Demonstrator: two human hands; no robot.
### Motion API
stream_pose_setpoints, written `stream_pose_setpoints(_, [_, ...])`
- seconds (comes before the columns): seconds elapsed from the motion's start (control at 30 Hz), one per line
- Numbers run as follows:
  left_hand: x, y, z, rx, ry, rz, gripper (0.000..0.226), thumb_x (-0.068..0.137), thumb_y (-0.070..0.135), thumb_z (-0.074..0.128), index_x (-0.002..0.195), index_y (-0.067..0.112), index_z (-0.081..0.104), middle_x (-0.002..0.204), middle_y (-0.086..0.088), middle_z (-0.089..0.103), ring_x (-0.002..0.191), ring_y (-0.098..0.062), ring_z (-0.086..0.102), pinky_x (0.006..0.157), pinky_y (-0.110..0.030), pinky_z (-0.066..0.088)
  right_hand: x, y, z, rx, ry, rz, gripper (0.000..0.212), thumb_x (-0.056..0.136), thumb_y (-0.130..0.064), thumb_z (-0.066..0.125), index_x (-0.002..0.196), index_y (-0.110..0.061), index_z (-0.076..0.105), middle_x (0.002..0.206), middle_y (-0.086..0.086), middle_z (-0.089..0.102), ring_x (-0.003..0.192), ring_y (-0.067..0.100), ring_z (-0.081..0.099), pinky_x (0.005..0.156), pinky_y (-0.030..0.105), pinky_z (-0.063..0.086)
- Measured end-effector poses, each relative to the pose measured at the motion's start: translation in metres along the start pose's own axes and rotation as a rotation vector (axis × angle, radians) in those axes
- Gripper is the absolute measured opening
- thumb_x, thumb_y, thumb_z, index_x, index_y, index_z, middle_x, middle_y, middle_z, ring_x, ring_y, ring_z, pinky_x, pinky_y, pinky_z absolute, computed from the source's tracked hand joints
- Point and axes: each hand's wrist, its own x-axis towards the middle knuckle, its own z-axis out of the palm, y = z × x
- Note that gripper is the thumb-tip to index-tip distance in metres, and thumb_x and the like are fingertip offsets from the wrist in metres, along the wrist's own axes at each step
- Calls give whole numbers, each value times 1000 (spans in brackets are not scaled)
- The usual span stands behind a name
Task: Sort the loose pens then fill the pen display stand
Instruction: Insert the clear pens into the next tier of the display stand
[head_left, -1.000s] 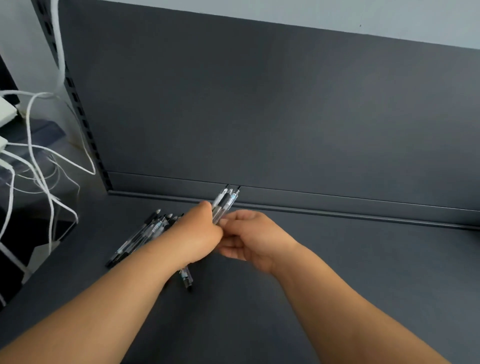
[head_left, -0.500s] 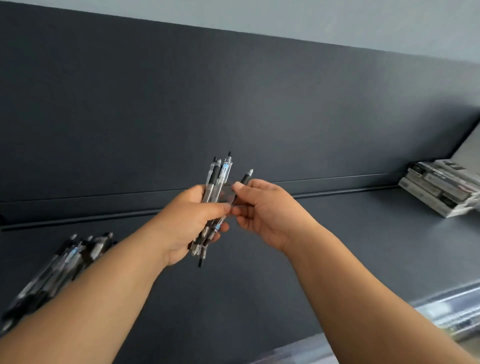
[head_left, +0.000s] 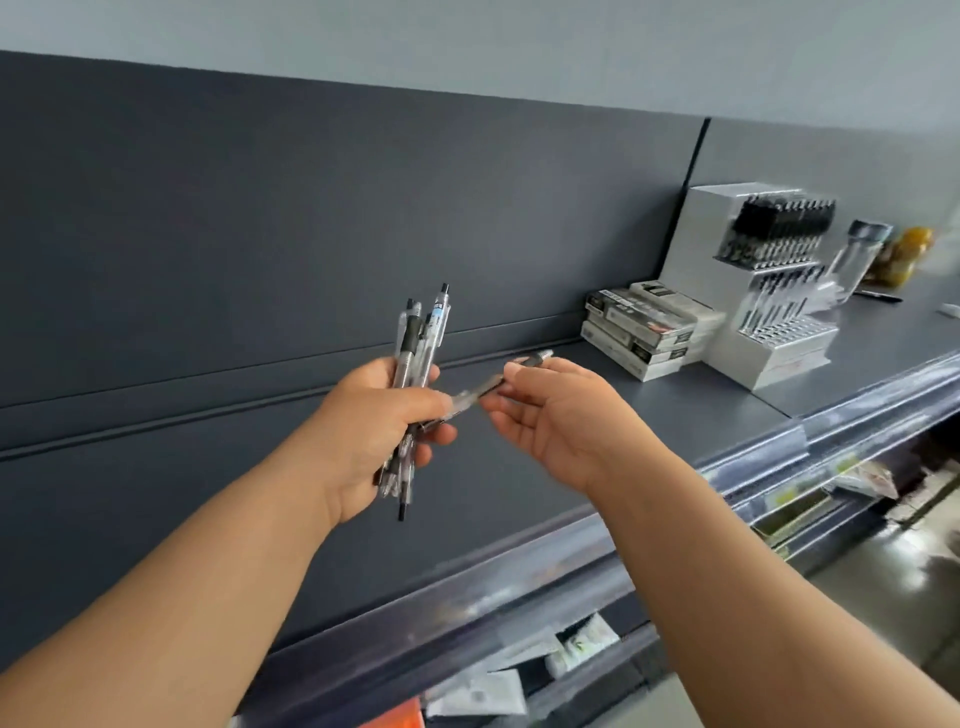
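Observation:
My left hand (head_left: 382, 426) grips a bundle of several clear pens (head_left: 418, 338), held upright above the dark shelf. My right hand (head_left: 556, 415) pinches a single pen (head_left: 488, 387) that lies slanted between the two hands, one end still at the bundle. The white tiered pen display stand (head_left: 763, 358) sits on the shelf to the far right, with rows of pens in its upper tiers and open slots in the lowest tier.
A stack of pen boxes (head_left: 647, 332) lies just left of the stand. A glass jar (head_left: 857, 260) and an orange item stand behind it, with a loose pen (head_left: 878, 296) nearby. The dark shelf (head_left: 519, 493) has a clear front rail; lower shelves hold packets.
The view has swung right, bringing the display stand into sight and losing the pile of pens on the left. My right hand has drawn one pen sideways out of the bundle.

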Motion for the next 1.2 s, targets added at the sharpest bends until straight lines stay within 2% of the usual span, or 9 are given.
stream_pose_setpoints(0.13, [7,-8,85,-23,39,58,26,83,0,63,103,15,56,85,-9,62,55,-11,63,48,-24,42,-12,-20,-88,62,59,78,9,91,-8,60,84,-10,54,58,2,62,56,13,64,54,22,54])
stream_pose_setpoints(0.23, [13,-14,138,2,46,96,27,83,-1,63,103,16,55,83,-7,58,54,-11,60,48,-24,40,-18,-29,-142,-26,125,126,11,88,-17,66,92,-10,58,73,3,64,67,14,63,62,25,53])
stream_pose_setpoints(0.43, [35,-9,214,120,29,148,30,82,0,61,103,19,55,80,-5,58,52,-8,58,50,-23,40,-23,-59,-215,-969,394,-322,46,88,-35,63,131,-29,48,133,-8,49,118,12,45,89,28,40])
stream_pose_setpoints(0.5, [47,-8,238,161,-8,171,28,81,1,62,97,23,55,74,-2,60,55,-10,57,51,-25,39,-20,-70,-231,-1103,309,-414,39,92,-34,57,130,-34,51,134,-9,50,122,14,44,100,34,39])
stream_pose_setpoints(0.6, [65,-10,271,208,-96,193,27,80,1,62,92,24,56,63,0,60,57,-14,55,48,-24,37,-11,-77,-250,-1176,171,-440,27,96,-29,49,120,-34,60,117,-7,64,109,14,56,95,37,45])
stream_pose_setpoints(0.77, [105,-9,323,144,-204,188,27,80,-3,62,93,21,56,58,4,60,51,-9,55,43,-21,38,14,-98,-289,-1065,107,-437,21,97,-19,49,107,-24,66,94,-7,69,90,10,62,85,38,52])
stream_pose_setpoints(0.93, [157,1,362,44,-221,157,18,86,5,64,92,20,56,62,4,58,52,-8,53,42,-19,40,56,-132,-327,-931,117,-352,15,95,-13,54,97,-18,68,86,10,69,80,30,63,81,43,52])
stream_pose_setpoints(1.1, [204,19,394,-107,-226,52,10,88,14,65,90,18,56,62,2,57,45,-6,50,38,-19,40,89,-177,-356,-720,209,-328,14,93,-9,56,86,-16,66,82,8,70,71,15,61,66,29,54])
stream_pose_setpoints(1.2, [224,25,409,-197,-229,-23,9,89,19,64,87,16,56,58,2,56,46,-8,49,39,-20,42,107,-197,-375,-667,267,-372,15,91,-12,60,81,-21,67,93,19,70,73,18,53,67,44,49])
